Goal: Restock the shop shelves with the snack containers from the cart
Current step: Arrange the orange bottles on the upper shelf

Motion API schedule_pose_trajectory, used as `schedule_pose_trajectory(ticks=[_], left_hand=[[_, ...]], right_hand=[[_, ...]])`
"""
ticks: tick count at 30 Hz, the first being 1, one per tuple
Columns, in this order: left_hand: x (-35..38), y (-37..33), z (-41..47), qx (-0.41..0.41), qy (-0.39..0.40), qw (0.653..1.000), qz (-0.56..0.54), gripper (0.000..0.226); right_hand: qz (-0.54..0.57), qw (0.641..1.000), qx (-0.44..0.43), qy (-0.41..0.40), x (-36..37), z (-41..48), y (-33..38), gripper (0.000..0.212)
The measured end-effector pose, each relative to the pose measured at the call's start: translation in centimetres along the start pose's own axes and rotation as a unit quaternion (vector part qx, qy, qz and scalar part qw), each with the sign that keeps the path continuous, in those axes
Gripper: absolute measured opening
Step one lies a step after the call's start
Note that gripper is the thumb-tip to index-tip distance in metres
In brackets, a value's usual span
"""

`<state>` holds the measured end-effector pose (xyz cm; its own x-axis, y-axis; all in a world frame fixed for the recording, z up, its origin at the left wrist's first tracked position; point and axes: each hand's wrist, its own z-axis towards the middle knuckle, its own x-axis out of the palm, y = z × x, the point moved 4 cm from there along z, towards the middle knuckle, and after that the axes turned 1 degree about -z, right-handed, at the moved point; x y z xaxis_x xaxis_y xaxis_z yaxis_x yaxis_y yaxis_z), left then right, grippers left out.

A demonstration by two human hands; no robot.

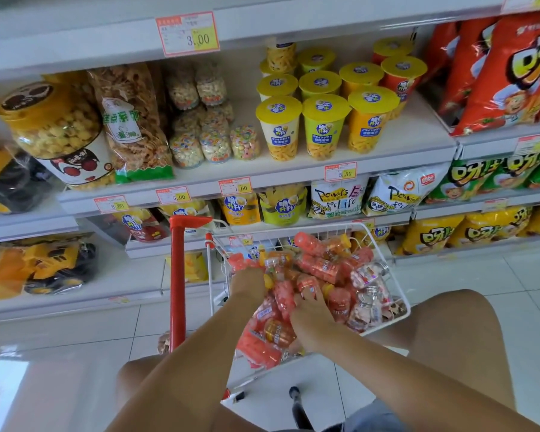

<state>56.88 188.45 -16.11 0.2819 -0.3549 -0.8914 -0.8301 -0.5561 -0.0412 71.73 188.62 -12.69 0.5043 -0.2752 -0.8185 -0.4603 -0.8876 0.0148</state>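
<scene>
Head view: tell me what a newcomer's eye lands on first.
The white wire cart low in the centre, heaped with red and orange snack containers, draws the eye first, with the left hand and right hand both reaching into the pile. Above it, a block of yellow-lidded cups stands on the middle shelf, and big red snack bags fill the upper right.
</scene>
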Motion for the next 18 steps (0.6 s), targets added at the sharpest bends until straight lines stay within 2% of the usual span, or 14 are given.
schedule_pose_trajectory(ticks=[1, 4, 7, 9, 11, 14, 16, 18], left_hand=[[-0.1, 0.2, -0.1, -0.004, -0.005, 1.0, -0.024, 0.029], [-1.1, 1.0, -0.7, -0.022, -0.022, 0.986, -0.162, 0.041], [-3.5, 1.9, -1.1, -0.033, -0.059, 0.942, -0.329, 0.05], [-6.2, 2.3, -1.6, -0.021, -0.081, 0.9, -0.427, 0.043], [-9.3, 2.2, -2.5, -0.005, -0.076, 0.849, -0.523, 0.03], [-15.3, 1.1, -4.5, 0.041, -0.067, 0.784, -0.616, 0.008], [-19.7, -0.1, -6.2, 0.085, -0.089, 0.752, -0.647, 0.007], [-24.1, -1.3, -7.8, 0.135, -0.126, 0.726, -0.663, 0.018]], right_hand=[[0.008, 1.0, 0.007, 0.013, 0.2, 0.1, 0.0, 0.054], [0.028, 0.997, 0.018, 0.068, 0.1, 0.2, -0.1, 0.069], [0.082, 0.994, 0.016, 0.07, -2.4, 0.0, -0.5, 0.057], [0.163, 0.986, 0.017, 0.043, -4.5, -0.3, -1.2, 0.053], [0.253, 0.967, 0.03, 0.003, -7.3, -1.2, -2.7, 0.059], [0.305, 0.945, 0.025, -0.114, -13.2, -4.1, -6.5, 0.048], [0.345, 0.92, 0.006, -0.185, -17.6, -6.7, -9.2, 0.039], [0.38, 0.886, -0.008, -0.267, -22.0, -9.4, -11.7, 0.038]])
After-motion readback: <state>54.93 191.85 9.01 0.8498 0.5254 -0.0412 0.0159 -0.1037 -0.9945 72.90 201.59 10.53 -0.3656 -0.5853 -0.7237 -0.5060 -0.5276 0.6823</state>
